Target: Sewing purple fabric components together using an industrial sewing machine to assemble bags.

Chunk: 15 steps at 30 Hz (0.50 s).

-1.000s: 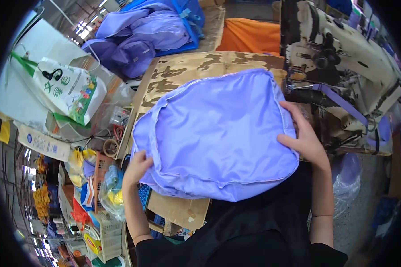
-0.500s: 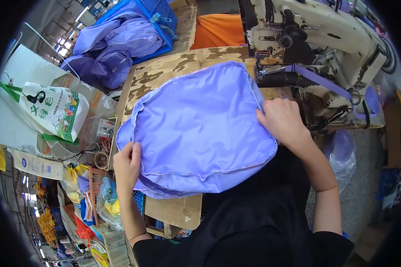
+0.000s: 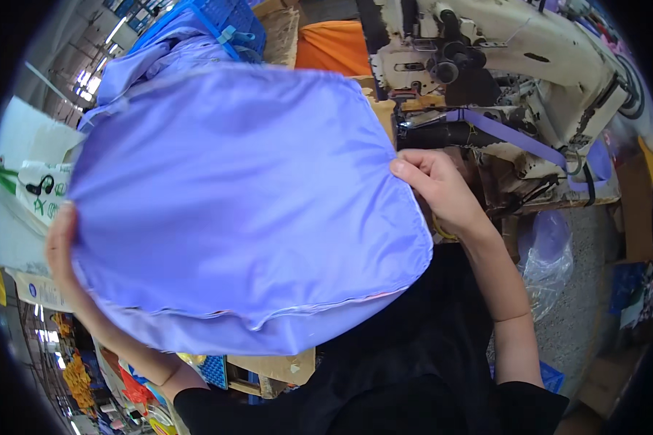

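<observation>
A big purple fabric bag piece (image 3: 247, 196), with raw seams along its rim, is held up in front of me and covers most of the worktable. My right hand (image 3: 442, 190) pinches its right edge, thumb on top. At its far left edge my left hand (image 3: 62, 243) grips the rim, with part of the fingers hidden by the cloth. The piece is stretched between both hands, and its lower side sags toward my lap.
A worn sewing machine (image 3: 515, 51) stands at the right, a purple strap (image 3: 511, 132) hanging across its arm. Behind the piece are a blue crate (image 3: 228, 25), more purple fabric (image 3: 185, 54) and orange cloth (image 3: 334, 47). A printed white bag (image 3: 40, 192) hangs at the left.
My left hand has moved out to the left and up, pulling the bag piece wider. The piece has lifted closer and now hides much of the purple pile. My right hand has shifted slightly left.
</observation>
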### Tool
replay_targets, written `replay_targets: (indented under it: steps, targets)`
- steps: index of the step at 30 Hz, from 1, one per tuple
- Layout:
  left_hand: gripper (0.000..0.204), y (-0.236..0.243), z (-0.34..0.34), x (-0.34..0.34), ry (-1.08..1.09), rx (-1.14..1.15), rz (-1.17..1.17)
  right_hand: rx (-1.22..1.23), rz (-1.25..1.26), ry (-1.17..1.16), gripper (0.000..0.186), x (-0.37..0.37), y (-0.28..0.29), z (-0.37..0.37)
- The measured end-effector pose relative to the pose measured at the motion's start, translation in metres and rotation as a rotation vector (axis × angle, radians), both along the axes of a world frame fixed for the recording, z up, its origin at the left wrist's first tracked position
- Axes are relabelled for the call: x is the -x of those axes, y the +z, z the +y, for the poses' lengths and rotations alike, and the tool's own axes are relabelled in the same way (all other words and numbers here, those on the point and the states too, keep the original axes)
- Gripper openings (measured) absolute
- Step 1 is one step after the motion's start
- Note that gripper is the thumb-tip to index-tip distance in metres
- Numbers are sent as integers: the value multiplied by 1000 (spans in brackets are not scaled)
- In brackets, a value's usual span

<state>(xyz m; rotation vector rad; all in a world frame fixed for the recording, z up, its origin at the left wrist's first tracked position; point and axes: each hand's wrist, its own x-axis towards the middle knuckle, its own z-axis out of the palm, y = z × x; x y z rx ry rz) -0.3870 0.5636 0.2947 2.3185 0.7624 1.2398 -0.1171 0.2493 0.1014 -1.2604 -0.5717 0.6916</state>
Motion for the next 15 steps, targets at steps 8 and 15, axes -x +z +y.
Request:
replay_targets:
  steps: [8,15]
  targets:
    - [38,20,1,-62,134,-128,129,-134,220,-105,22,-7,-31,31]
    - [39,10,11,-96,46,29,55,-180,307,-212,21,-14,-51,32]
